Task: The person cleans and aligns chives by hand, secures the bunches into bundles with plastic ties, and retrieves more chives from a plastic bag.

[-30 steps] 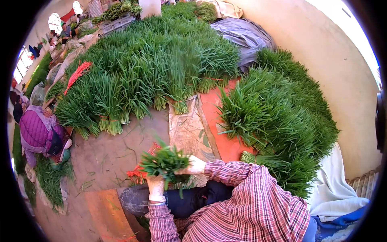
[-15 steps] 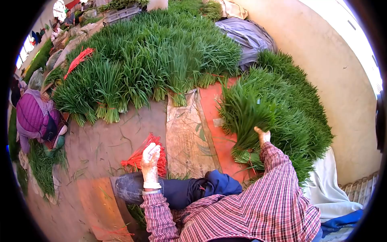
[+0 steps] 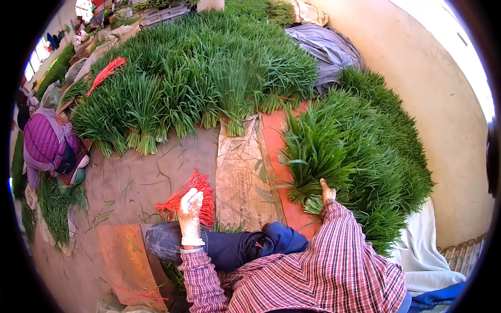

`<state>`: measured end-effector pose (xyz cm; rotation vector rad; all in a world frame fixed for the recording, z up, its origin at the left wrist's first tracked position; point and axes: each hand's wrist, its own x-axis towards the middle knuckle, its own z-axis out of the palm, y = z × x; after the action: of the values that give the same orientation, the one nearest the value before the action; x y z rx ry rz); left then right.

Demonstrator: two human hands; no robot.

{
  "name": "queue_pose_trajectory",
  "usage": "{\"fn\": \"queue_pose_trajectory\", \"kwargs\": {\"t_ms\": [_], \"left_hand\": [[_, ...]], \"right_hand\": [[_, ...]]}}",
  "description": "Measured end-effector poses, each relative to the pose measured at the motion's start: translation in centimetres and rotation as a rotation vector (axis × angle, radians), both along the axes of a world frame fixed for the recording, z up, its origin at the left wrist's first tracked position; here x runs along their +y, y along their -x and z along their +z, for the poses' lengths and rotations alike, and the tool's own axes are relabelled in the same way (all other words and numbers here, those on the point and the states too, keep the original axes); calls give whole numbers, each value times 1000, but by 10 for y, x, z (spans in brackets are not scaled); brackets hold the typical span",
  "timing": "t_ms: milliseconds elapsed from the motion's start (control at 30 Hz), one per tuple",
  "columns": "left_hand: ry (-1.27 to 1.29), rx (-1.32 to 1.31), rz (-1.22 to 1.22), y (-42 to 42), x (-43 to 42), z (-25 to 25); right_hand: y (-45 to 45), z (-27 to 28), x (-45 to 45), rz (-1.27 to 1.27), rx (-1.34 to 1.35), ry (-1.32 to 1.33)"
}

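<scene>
My right hand (image 3: 327, 191) is closed around a bunch of green chives (image 3: 321, 161) at the edge of the right-hand pile. Its leaves fan upward and pale cut stem ends show just below the hand; most of the fingers are hidden. My left hand (image 3: 190, 215), coated with whitish dirt, is raised above my bent knee with its fingers curled. Whatever may lie inside those fingers cannot be made out. Right behind it lies a bundle of red ties (image 3: 198, 189) on the ground sheet.
A large pile of chive bunches (image 3: 198, 78) spreads ahead, with more red ties (image 3: 107, 73) on top. A grey cloth (image 3: 334, 49) lies near the wall (image 3: 407, 62). At left, a person in a purple vest (image 3: 47, 138) bends over loose chives. A crate (image 3: 164, 13) stands behind.
My right hand has moved left and toward me with the chives. The blurred leaves now look sharp and spread out. My left hand has stayed almost in place, fingers still curled.
</scene>
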<state>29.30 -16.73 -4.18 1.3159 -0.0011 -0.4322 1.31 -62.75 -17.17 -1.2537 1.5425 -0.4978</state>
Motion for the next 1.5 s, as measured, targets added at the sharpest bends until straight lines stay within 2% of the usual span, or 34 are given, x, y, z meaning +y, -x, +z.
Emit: {"fn": "queue_pose_trajectory", "kwargs": {"t_ms": [100,167,300,333,433,467,500,567,633,700,900,1067,1167,1200,1233,1300,1400,1433,1467,1500], "left_hand": [[1,-37,-28,3,0,-1],[8,-53,-34,1,1,-2],[15,-46,-19,3,1,1],[32,-41,-20,3,2,1],[44,-42,-24,3,3,-2],[45,-41,-24,3,2,-2],[46,-67,-17,4,2,-3],[45,-92,-9,5,2,-4],[28,-100,-14,5,4,-2],[36,-88,-5,7,5,-3],[40,-99,37,13,16,6],[101,-174,59,20,15,5],[-138,-266,35,48,30,53],[-212,-389,38,58,37,50],[-356,-567,52,75,53,73],[-387,-608,67,92,72,130],[-383,-1013,173,125,100,200],[-386,-1045,125,133,107,226],[-367,-1091,197,141,113,250],[-498,-1105,161,154,121,268]], "right_hand": [[5,-16,-8,95,5,-62],[1,-6,3,151,-22,-47],[7,-21,12,105,0,26],[10,-25,16,156,-144,2],[16,1,56,139,-89,60],[25,-3,50,221,104,-47],[31,-14,56,223,105,-46],[31,-15,79,313,-10,-257],[26,-17,100,482,-9,-367],[10,-21,122,723,61,-365],[-38,-32,163,1367,316,-189],[-71,-44,171,1687,440,-45],[-107,-57,181,1869,455,40],[-121,-61,188,1936,454,59],[-135,-64,199,2006,453,68],[-158,-70,207,2066,489,86],[-174,-79,215,2135,577,115],[-176,-82,216,2155,605,132],[-180,-85,218,2192,613,150],[-181,-91,215,2210,644,170]]}}
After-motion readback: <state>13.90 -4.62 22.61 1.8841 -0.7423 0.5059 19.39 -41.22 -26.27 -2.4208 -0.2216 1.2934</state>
